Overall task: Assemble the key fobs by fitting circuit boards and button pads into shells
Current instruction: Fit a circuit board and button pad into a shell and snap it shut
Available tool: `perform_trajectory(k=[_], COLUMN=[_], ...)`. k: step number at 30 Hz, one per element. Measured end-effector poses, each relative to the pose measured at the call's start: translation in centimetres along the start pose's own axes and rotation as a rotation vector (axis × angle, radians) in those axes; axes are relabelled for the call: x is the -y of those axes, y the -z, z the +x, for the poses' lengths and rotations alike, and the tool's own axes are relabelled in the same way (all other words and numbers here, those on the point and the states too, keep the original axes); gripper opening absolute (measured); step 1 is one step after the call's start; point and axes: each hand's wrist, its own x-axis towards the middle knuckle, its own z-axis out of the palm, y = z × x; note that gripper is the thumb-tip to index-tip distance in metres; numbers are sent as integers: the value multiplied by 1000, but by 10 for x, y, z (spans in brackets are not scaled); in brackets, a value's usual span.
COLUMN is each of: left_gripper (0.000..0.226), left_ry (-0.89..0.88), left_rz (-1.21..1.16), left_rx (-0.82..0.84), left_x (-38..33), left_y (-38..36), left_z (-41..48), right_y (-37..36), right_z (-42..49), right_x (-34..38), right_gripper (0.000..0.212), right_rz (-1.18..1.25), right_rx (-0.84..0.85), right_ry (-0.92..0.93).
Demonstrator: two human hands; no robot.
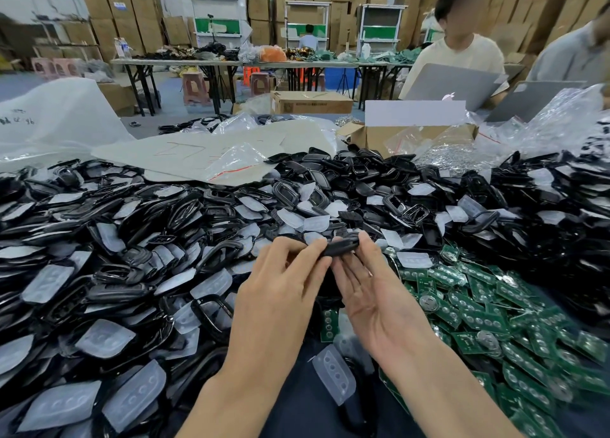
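Observation:
Both my hands hold one black key fob shell edge-on above the heap. My left hand pinches its left end with the fingertips. My right hand, palm up, pinches its right end between thumb and fingers. Black shells and translucent button pads cover the table to the left and ahead in a deep pile. Green circuit boards with round battery contacts lie heaped at the right. One loose button pad lies between my forearms.
A cardboard sheet and clear plastic bags lie behind the pile. An open cardboard box stands at the back right. Two people with laptops sit across the table. Further tables, stools and stacked cartons fill the room behind.

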Motion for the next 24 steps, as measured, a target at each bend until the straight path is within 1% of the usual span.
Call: perform_trajectory(k=[7,11,14,18,24], left_gripper=[28,29,30,31,32], left_ry=[62,83,80,63,77], left_rz=[-105,-102,-69,-27,-48], left_rx=[46,73,75,45,64], left_x=[2,5,6,6,6], left_y=[-2,-2,-2,-1,-3], left_z=[-1,-1,-1,-1,-2], right_y=[4,5,6,6,3], right_z=[1,3,6,6,3], right_x=[-4,-6,-8,-8,-8], right_gripper=[45,46,50,45,36], right_rz=[-28,-56,-72,-55,-39], right_rx=[25,47,26,14,9], right_ry=[-34,-24,-14,-1,-18])
